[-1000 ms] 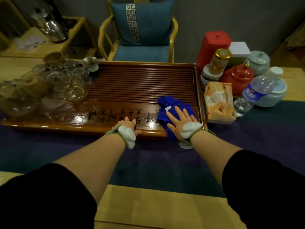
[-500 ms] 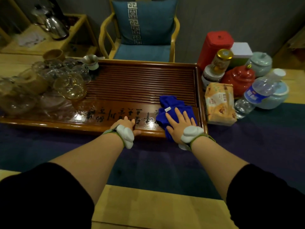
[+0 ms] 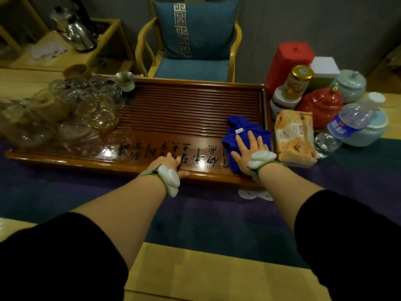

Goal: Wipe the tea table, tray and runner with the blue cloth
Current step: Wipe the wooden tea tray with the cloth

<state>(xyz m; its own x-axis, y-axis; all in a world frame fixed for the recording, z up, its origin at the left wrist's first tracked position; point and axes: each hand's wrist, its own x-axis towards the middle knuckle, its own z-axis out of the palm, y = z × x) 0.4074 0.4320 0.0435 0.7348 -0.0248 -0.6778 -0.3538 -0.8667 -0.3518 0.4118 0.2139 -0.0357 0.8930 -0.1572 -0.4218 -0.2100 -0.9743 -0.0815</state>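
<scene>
A wooden slatted tea tray (image 3: pixel 191 105) with carved characters along its front lies across the dark blue-purple runner (image 3: pixel 206 213) on the pale wood tea table (image 3: pixel 217 276). The blue cloth (image 3: pixel 243 131) lies bunched on the tray's front right corner. My right hand (image 3: pixel 247 151) presses flat on the cloth with fingers spread. My left hand (image 3: pixel 168 162) rests on the tray's front rim, thumb along the edge, fingers lightly bent on the carved strip.
Several glass cups and lids (image 3: pixel 93 107) crowd the tray's left end. Right of the tray stand an orange packet (image 3: pixel 295 137), a water bottle (image 3: pixel 351 122), jars, a red tin (image 3: pixel 288 61) and ceramic pots. A blue-cushioned chair (image 3: pixel 193 40) faces me; a kettle (image 3: pixel 80 35) sits far left.
My right hand has slid the cloth slightly toward me and right along the tray's front corner. My left hand keeps its place on the rim.
</scene>
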